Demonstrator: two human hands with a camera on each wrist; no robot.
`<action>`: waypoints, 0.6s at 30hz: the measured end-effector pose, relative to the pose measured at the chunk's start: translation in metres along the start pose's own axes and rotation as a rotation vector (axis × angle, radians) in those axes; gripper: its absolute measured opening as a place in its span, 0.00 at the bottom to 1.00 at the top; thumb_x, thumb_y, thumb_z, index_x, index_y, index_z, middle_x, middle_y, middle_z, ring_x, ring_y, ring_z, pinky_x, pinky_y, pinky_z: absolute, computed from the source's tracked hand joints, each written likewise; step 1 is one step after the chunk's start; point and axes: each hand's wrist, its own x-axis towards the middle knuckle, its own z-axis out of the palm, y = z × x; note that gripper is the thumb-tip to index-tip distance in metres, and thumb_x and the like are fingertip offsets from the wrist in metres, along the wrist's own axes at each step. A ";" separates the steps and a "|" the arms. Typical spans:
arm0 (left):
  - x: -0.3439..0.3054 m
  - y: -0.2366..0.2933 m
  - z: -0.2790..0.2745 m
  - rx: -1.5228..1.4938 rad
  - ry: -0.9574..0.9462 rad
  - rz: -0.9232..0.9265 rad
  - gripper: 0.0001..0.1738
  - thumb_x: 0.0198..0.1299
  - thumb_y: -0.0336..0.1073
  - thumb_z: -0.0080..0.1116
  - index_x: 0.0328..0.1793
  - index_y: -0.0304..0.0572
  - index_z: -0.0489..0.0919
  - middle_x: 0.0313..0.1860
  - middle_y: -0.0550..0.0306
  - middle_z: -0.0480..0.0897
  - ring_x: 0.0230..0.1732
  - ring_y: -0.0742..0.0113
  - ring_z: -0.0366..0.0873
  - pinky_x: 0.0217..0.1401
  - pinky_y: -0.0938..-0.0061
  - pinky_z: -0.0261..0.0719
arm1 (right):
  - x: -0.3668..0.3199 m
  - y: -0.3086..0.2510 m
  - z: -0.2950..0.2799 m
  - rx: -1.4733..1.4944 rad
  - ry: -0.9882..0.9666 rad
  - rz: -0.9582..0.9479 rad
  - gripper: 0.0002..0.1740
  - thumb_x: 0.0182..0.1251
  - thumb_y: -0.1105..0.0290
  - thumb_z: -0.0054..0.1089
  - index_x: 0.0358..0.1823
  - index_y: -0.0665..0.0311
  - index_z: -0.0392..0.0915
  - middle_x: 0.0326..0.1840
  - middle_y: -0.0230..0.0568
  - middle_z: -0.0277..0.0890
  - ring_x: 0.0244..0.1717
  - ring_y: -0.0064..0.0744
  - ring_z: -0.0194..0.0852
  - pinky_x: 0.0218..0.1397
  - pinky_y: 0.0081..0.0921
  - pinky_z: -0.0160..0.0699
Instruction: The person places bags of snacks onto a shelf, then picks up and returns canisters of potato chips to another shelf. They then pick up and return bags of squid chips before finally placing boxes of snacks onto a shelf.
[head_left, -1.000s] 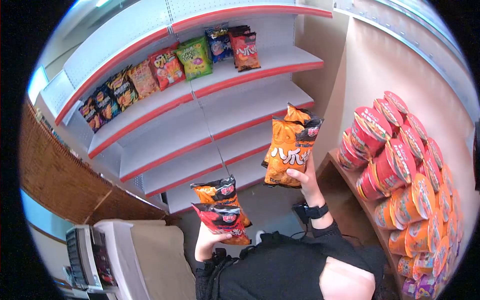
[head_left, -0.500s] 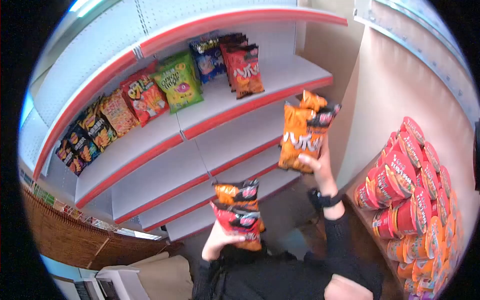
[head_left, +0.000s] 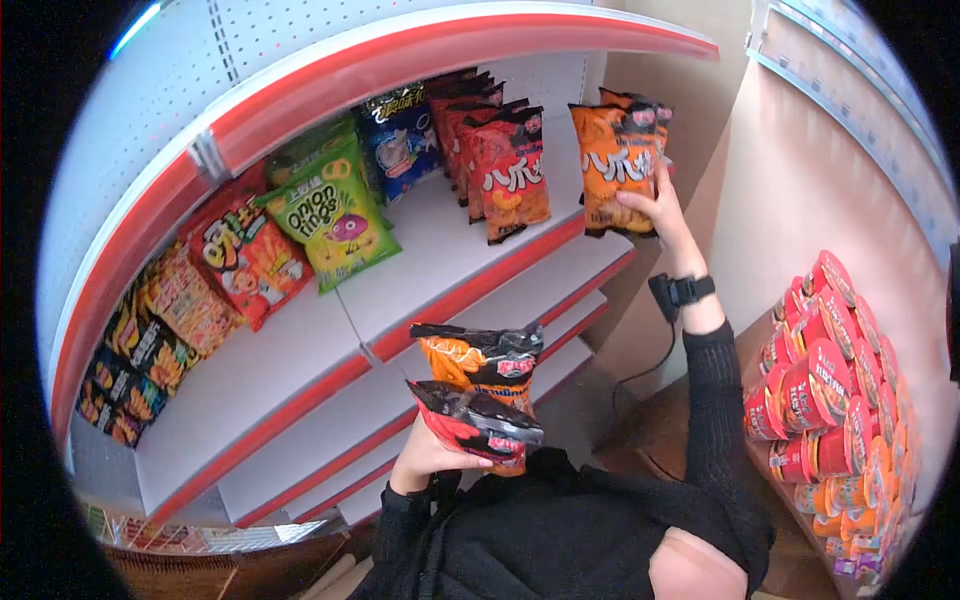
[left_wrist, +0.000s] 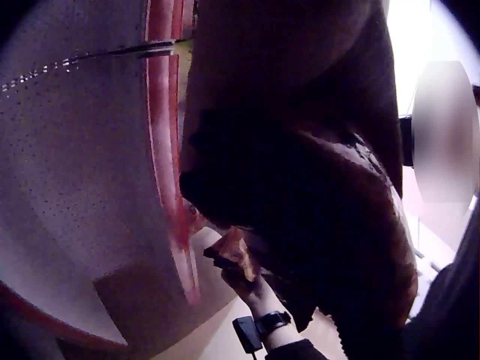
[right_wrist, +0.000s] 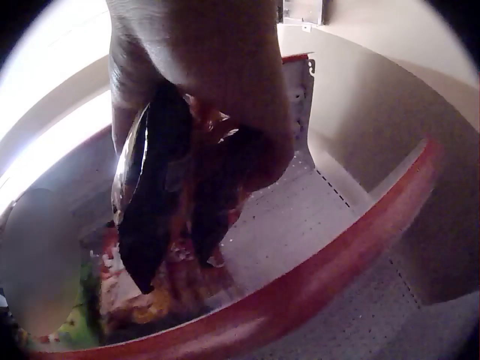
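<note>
My right hand [head_left: 662,212] grips orange snack bags [head_left: 612,165], one behind another, with the thumb across the front bag. They are raised at the right end of the upper shelf [head_left: 430,240], beside a row of red snack bags [head_left: 512,185]. In the right wrist view the bags [right_wrist: 154,202] hang dark beneath the hand, over the shelf. Lower down, close to my chest, my left hand [head_left: 435,455] holds a red snack bag [head_left: 465,425] with an orange snack bag [head_left: 480,365] behind it. The left wrist view is mostly dark.
Left of the red bags stand a blue bag [head_left: 402,145], green onion ring bags [head_left: 335,215] and several other snack bags. A red-edged shelf [head_left: 450,60] overhangs them. At right, red and orange cup noodles [head_left: 815,375] are stacked by the wall [head_left: 790,190].
The view has drawn nearer to the shelf. My right hand has risen with its orange bags toward the spot beside the red bags. The left hand still holds its bags low.
</note>
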 end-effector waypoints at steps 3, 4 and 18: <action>0.012 0.013 -0.002 0.151 0.016 -0.039 0.41 0.25 0.32 0.80 0.53 0.34 0.74 0.49 0.56 0.80 0.51 0.65 0.76 0.57 0.67 0.71 | 0.065 0.015 -0.013 -0.402 -0.096 -0.090 0.45 0.44 0.63 0.71 0.64 0.69 0.59 0.61 0.47 0.55 0.65 0.40 0.54 0.67 0.33 0.55; 0.012 0.007 -0.009 0.060 -0.008 -0.078 0.43 0.26 0.32 0.80 0.55 0.34 0.73 0.51 0.55 0.79 0.53 0.65 0.75 0.58 0.67 0.71 | 0.082 0.013 -0.012 -0.646 -0.123 -0.133 0.46 0.45 0.64 0.70 0.66 0.68 0.57 0.60 0.46 0.56 0.65 0.39 0.55 0.66 0.33 0.56; 0.051 -0.006 -0.017 0.002 0.217 0.042 0.34 0.38 0.33 0.70 0.55 0.31 0.72 0.48 0.51 0.79 0.48 0.59 0.77 0.53 0.63 0.75 | 0.255 0.100 0.033 -0.056 -0.429 0.002 0.47 0.49 0.72 0.64 0.70 0.69 0.47 0.62 0.48 0.63 0.60 0.36 0.65 0.64 0.28 0.62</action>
